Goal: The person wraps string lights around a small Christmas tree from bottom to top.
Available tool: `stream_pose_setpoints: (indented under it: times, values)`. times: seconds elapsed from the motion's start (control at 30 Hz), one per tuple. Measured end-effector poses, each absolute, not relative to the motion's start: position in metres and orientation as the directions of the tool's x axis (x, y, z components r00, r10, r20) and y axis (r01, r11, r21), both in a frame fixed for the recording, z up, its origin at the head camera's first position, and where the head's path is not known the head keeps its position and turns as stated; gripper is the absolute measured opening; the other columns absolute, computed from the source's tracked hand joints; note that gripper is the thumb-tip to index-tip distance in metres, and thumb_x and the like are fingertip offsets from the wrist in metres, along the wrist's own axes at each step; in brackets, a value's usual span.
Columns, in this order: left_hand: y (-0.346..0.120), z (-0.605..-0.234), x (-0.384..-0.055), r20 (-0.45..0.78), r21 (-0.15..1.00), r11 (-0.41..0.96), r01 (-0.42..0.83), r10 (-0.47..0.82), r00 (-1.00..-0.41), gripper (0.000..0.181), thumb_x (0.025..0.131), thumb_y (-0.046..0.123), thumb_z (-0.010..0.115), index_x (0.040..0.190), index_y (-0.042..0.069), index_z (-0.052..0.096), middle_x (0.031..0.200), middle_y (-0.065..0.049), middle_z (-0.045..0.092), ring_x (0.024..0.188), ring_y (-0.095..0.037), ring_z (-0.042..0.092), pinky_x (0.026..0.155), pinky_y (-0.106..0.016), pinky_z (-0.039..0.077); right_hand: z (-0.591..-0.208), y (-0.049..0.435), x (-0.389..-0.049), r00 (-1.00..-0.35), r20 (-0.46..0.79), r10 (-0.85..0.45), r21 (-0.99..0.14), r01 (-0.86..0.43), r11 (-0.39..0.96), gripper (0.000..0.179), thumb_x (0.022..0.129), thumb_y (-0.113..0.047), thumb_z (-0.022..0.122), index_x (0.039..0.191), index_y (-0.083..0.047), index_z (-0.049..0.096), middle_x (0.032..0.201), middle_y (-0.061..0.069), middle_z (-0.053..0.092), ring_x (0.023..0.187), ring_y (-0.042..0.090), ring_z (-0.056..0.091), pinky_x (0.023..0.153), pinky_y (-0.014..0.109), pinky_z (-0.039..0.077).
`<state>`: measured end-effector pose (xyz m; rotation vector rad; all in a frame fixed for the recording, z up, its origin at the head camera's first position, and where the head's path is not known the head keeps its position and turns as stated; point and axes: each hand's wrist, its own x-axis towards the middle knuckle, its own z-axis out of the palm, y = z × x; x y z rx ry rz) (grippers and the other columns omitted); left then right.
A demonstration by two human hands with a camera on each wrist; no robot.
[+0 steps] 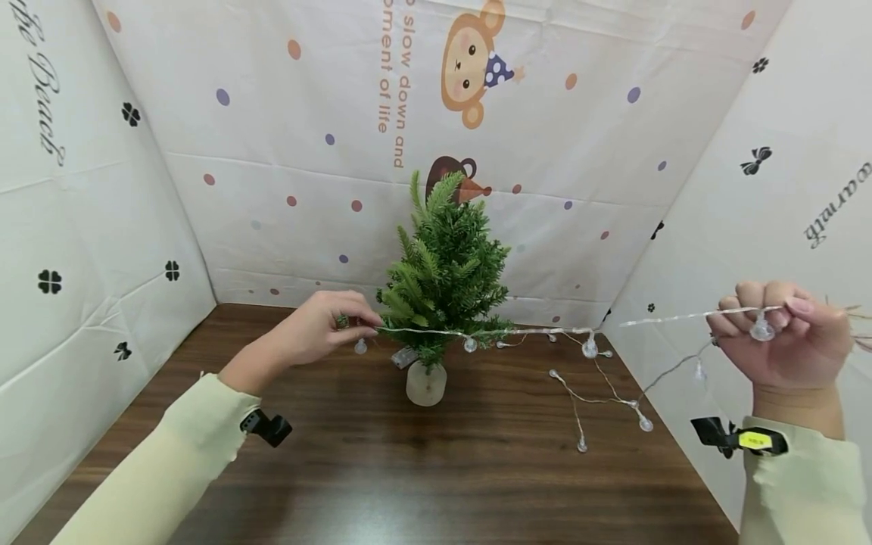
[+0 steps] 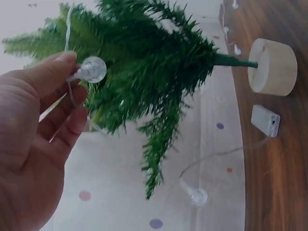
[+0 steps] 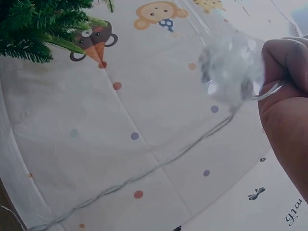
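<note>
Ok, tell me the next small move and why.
Perhaps ease the right hand toward the tree, laying the light string against its lower branches: the left hand pinches the string, which stretches nearly straight between both hands across the tree's front.

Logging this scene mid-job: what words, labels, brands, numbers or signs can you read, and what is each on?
"the Beach": left cloth.
"slow down and": back cloth; the line's start is cut off.
"oment of life": same cloth, start cut off.
"warmth": right cloth.
Script fragment, right wrist view: cut off and blurred, unreadable.
Yellow label on the right wrist device: too small to read.
Battery box and light string: no readable lettering.
</note>
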<state>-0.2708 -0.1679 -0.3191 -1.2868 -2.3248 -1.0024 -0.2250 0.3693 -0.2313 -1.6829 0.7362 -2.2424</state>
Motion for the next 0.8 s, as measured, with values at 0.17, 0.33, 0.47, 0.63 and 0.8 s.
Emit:
stream_pose_setpoints:
  times: [0.17,0.33,0.47,0.63,0.8]
  values:
    - [-0.153,-0.324,-0.266,0.620,0.225,0.441,0.869,0.623,-0.477,0.018,0.088,0.004,0.079,0.104,0.013,0.078,0.098,0.004,0.073,0.085,-0.007,0.066,0.069,-0.026,0.057,-0.224,0.381,-0.230,-0.398,0.782,-0.480,-0.555,-0.093,-0.827,0.034,0.089,-0.006,0.025,0.066,0.009,0.044,0.061,0.012,0.036,0.056,0.016,0.026,0.056,0.026,0.019]
    - [-0.143,-0.329,-0.264,0.710,0.033,0.507,0.862,0.595,-0.377,0.018,0.083,0.005,0.084,0.098,0.010,0.078,0.096,0.000,0.074,0.085,-0.012,0.069,0.070,-0.026,0.059,-0.225,0.391,-0.249,-0.443,0.720,-0.533,-0.626,-0.084,-0.775,0.039,0.097,-0.004,0.021,0.076,0.015,0.048,0.067,0.015,0.038,0.055,0.018,0.025,0.058,0.026,0.012]
    - [-0.137,-0.330,-0.265,0.758,-0.083,0.526,0.847,0.585,-0.289,0.019,0.079,0.004,0.086,0.095,0.008,0.077,0.093,-0.002,0.075,0.084,-0.016,0.070,0.069,-0.028,0.060,-0.226,0.397,-0.265,-0.489,0.669,-0.559,-0.664,-0.057,-0.745,0.046,0.103,-0.005,0.016,0.085,0.018,0.052,0.069,0.010,0.033,0.058,0.017,0.022,0.059,0.026,0.009]
    - [-0.129,-0.331,-0.265,0.766,-0.205,0.551,0.809,0.605,-0.217,0.016,0.081,0.006,0.086,0.093,0.008,0.076,0.089,-0.002,0.074,0.081,-0.016,0.070,0.065,-0.028,0.059,-0.221,0.399,-0.278,-0.588,0.636,-0.501,-0.639,-0.037,-0.768,0.056,0.108,-0.011,0.014,0.089,0.019,0.057,0.069,0.006,0.029,0.059,0.015,0.019,0.060,0.024,0.006]
    - [-0.124,-0.335,-0.262,0.744,-0.267,0.574,0.774,0.633,-0.213,0.016,0.080,0.007,0.086,0.093,0.008,0.077,0.089,-0.002,0.074,0.083,-0.017,0.071,0.069,-0.029,0.061,-0.207,0.386,-0.293,-0.700,0.567,-0.434,-0.648,-0.054,-0.760,0.060,0.113,-0.015,0.015,0.090,0.016,0.060,0.068,0.005,0.029,0.058,0.014,0.015,0.060,0.023,0.004]
